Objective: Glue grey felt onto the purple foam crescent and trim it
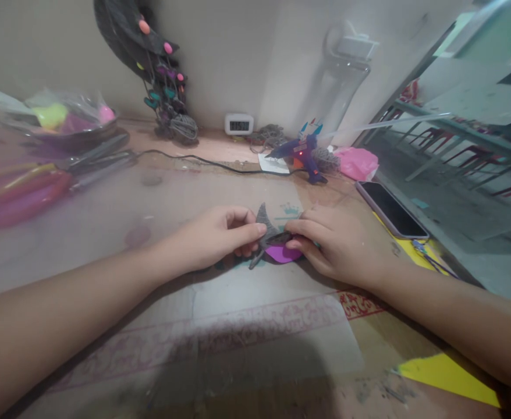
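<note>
Near the middle of the table, my left hand (233, 233) pinches a small dark grey piece (264, 220) with a pointed upper tip and a thin tail hanging down. From the right, my right hand (320, 238) has its thumb and fingers closed on the dark right end of the same piece. A purple piece (281, 253) shows just below it, partly under my right fingers; whether it is joined to the grey piece I cannot tell.
A blue glue gun (310, 154) with its black cord (203, 158) lies behind my hands. A phone (393, 209) is at the right, scissors with pink handles (32, 192) at the left. A white clock (238, 124), a filled bowl (54, 131) and dark hanging decorations (168, 75) are at the back.
</note>
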Tool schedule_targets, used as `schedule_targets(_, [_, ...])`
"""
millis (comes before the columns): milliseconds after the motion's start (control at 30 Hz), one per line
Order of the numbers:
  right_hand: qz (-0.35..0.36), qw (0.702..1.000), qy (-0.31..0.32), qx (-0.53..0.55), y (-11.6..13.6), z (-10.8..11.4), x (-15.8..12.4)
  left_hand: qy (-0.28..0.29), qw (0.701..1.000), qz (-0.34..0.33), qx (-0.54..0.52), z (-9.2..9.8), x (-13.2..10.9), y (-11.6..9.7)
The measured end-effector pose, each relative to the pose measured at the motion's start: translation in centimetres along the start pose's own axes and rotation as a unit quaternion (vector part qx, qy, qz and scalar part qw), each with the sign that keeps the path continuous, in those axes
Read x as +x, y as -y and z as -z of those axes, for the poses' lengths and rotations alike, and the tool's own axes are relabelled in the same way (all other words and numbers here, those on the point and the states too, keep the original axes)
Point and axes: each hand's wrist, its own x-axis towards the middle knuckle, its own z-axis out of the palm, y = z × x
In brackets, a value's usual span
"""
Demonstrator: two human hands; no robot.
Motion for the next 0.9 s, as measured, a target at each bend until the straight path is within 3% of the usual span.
schedule_targets(467, [0.034, 0.999, -0.012, -0.007, -0.11, 0.15, 0.31, 0.008, 1.0, 0.009, -0.005, -0.06, -0.03, -0.06])
schedule_targets(700, [-0.044, 0.998, 0.036, 0.035, -0.28, 0.33, -0.08, 0.006, 1.0, 0.009, -0.017, -0.06, 0.06, 0.01])
schedule_targets(900, [-0.02, 0.999, 0.02, 0.029, -0.01, 0.36, -0.05, 0.002, 1.0, -0.008, -0.012, -0.1, 0.16, 0.31])
